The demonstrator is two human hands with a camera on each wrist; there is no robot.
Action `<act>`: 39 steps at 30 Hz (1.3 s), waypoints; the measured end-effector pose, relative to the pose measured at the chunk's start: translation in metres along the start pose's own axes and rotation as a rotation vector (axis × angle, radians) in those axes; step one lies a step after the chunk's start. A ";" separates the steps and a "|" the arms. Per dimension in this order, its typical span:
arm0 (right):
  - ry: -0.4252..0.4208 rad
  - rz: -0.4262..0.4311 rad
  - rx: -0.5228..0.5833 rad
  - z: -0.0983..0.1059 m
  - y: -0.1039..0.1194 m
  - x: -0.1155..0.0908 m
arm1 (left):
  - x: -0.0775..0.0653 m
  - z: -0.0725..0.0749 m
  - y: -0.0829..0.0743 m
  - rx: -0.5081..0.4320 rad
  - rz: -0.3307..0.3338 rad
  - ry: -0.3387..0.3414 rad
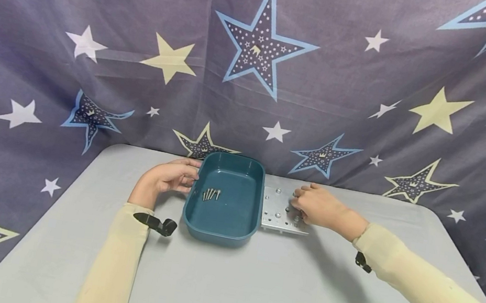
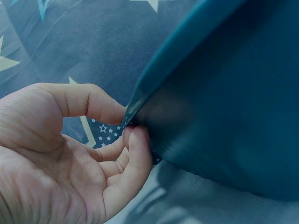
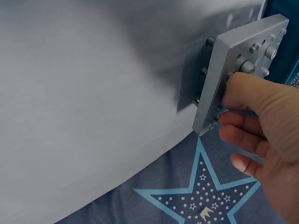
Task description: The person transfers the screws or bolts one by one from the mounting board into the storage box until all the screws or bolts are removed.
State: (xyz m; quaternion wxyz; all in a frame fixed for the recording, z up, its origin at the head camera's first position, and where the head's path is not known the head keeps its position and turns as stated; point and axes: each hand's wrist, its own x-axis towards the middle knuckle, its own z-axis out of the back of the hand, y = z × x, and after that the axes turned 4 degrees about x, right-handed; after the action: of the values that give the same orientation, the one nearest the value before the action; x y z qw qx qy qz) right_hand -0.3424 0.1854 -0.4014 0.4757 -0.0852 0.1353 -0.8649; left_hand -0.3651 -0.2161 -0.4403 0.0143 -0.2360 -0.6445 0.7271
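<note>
A teal tray point(image 1: 219, 236) stands on the table, with several slim brass-coloured screws point(image 1: 210, 195) lying in its left part. My left hand point(image 1: 174, 176) is at the tray's left side; in the left wrist view its thumb and bent forefinger pinch the edge. Close against the tray's right side is a silver metal plate point(image 1: 271, 223) with holes and bolts point(image 3: 247, 66) in it. Over the plate's right part, my right hand point(image 1: 317, 206) has its fingers curled. Thumb and forefinger pinch at the plate's face, apparently on a screw, which they mostly hide.
Both things stand near the back of the grey table point(image 1: 239, 294), close to a star-patterned curtain point(image 1: 326, 106). Bolt ends stick out under the plate. A black strap point(image 1: 155, 223) is on the left wrist, another black piece point(image 1: 363, 262) by the right.
</note>
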 end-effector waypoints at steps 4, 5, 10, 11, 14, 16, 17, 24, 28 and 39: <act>-0.016 0.003 0.009 0.001 0.000 -0.001 | -0.003 0.001 0.000 0.001 -0.038 0.041; -0.017 0.003 0.009 0.001 0.000 -0.001 | -0.003 0.001 0.000 0.001 -0.040 0.042; -0.027 0.003 0.013 0.000 0.000 -0.002 | -0.001 0.000 -0.001 0.009 -0.012 0.011; -0.027 0.002 0.015 0.000 0.000 -0.002 | 0.001 0.000 -0.001 0.008 -0.003 0.004; -0.023 -0.003 0.025 0.002 0.000 -0.002 | 0.003 0.000 -0.001 -0.001 0.018 -0.006; -0.019 -0.007 0.032 0.002 0.001 -0.003 | 0.003 0.000 -0.001 -0.005 0.024 -0.005; -0.017 -0.009 0.035 0.003 0.001 -0.003 | 0.003 0.000 -0.001 -0.007 0.026 -0.006; -0.028 -0.005 0.022 0.001 0.001 -0.003 | 0.001 0.000 -0.003 -0.004 0.026 -0.007; -0.031 -0.004 0.028 0.000 0.002 -0.003 | 0.001 0.000 -0.002 0.001 0.023 -0.006; -0.027 -0.022 0.086 -0.002 0.001 -0.003 | -0.001 -0.001 -0.004 -0.003 0.023 0.002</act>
State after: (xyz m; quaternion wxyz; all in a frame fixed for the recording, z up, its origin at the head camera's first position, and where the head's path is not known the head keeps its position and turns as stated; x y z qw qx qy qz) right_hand -0.3407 0.1877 -0.4039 0.4714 -0.0777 0.0908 -0.8738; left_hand -0.3650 -0.2143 -0.4360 0.0064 -0.2441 -0.6428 0.7261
